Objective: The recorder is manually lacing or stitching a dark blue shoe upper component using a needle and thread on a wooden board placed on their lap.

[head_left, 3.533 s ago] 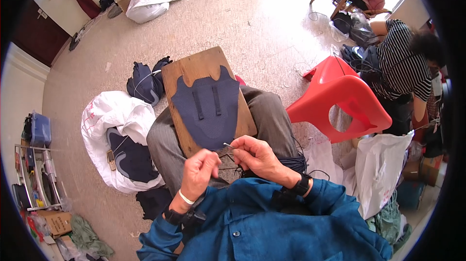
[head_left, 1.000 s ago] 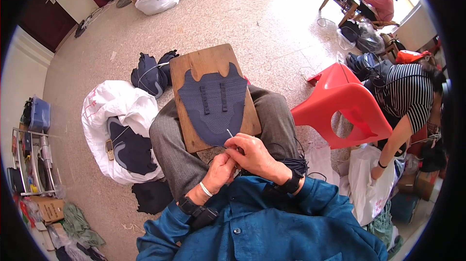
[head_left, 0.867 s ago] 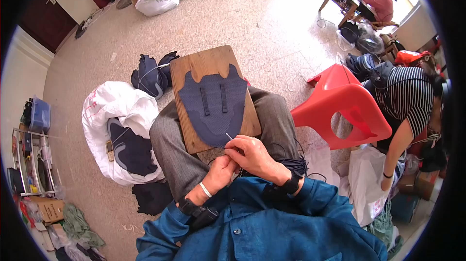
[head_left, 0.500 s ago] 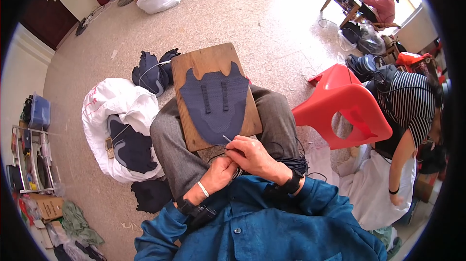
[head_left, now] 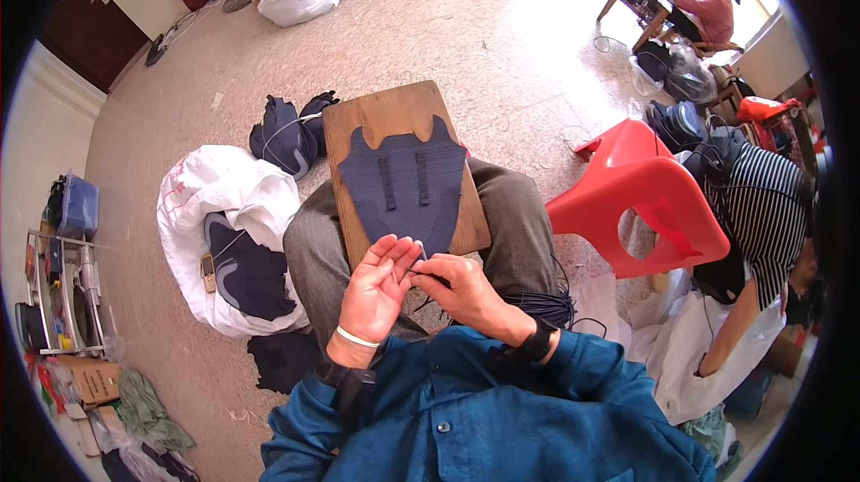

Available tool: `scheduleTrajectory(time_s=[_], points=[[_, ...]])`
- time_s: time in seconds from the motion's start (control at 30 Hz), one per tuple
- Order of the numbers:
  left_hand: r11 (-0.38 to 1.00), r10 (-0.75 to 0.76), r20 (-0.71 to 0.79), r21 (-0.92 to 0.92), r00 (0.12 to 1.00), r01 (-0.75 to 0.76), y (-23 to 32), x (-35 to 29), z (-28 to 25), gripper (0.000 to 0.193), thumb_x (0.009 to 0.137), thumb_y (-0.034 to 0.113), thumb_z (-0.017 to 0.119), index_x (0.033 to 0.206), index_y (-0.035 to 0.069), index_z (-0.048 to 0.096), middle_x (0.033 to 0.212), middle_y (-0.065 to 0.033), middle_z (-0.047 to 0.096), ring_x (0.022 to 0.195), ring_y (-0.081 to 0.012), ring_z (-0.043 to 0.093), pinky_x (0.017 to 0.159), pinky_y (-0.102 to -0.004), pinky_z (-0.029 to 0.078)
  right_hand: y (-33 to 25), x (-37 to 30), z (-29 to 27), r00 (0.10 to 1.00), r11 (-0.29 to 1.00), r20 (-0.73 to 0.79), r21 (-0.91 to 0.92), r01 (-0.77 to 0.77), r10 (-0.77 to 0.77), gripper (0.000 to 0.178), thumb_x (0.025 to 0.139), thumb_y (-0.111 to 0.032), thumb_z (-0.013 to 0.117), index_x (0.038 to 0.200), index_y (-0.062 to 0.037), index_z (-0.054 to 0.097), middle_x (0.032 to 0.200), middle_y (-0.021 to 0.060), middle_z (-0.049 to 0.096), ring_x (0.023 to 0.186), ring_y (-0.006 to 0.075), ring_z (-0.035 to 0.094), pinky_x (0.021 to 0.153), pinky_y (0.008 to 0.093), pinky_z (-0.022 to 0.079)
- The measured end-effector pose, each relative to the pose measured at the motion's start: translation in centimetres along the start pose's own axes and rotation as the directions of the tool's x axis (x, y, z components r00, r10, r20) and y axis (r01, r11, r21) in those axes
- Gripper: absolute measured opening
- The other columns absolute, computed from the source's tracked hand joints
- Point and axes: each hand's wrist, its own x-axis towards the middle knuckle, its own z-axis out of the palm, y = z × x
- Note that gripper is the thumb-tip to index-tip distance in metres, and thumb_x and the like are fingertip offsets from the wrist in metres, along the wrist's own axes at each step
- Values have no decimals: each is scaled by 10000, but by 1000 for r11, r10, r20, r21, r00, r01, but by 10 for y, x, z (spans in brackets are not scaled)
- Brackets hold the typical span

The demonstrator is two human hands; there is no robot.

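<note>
A wooden board (head_left: 472, 204) rests across my thighs with a flat navy knit shoe upper (head_left: 403, 177) on it; two dark ribbed strips run along its middle. My left hand (head_left: 369, 298) is turned palm up at the board's near edge, fingers stretched out, beside the right fingertips. In a pinch, my right hand (head_left: 466, 298) holds a thin metal tool, its pale tip close to the upper's near end. Its exact kind is too small to make out. A bundle of dark cord (head_left: 544, 307) lies by my right thigh.
Left of my leg stands a white sack (head_left: 193, 191) with navy uppers (head_left: 246, 276) in it; tied uppers (head_left: 285, 137) lie beyond. A red plastic stool (head_left: 618, 186) is close on the right. Beside it a person in a striped top (head_left: 757, 204) reaches into a white sack.
My left hand has opened and turned palm up, away from its closed grip by the right hand. The right hand keeps its pinch. The person on the right has reached deeper into the sack.
</note>
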Motion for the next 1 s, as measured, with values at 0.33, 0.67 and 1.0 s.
scheduleTrajectory(time_s=[0.33,0.67,1.0], points=[[906,208,10,374,978,-196,-22,-1,40,294,1070,40,458,1358,15,507,1427,-197,585,1361,-250,533,1108,-342,437,11,-1,8,893,759,208,472,-448,398,238,1024,-260,681,1000,-29,732,711,-52,602,626,15,523,537,199,414],[736,326,11,624,945,-261,-33,-3,40,310,1049,18,426,1346,-1,515,1408,-197,598,1330,-236,552,1108,-329,432,13,-10,22,883,672,215,581,-459,417,191,1041,-205,639,983,-37,709,745,-58,597,653,24,518,557,206,401],[629,332,158,697,930,-343,-31,-1,43,339,1071,74,446,1377,-48,526,1427,-171,587,1343,-227,537,1151,-325,380,11,-6,13,917,731,143,564,-384,372,200,1023,-178,647,984,9,709,757,-39,635,671,35,547,569,236,444]])
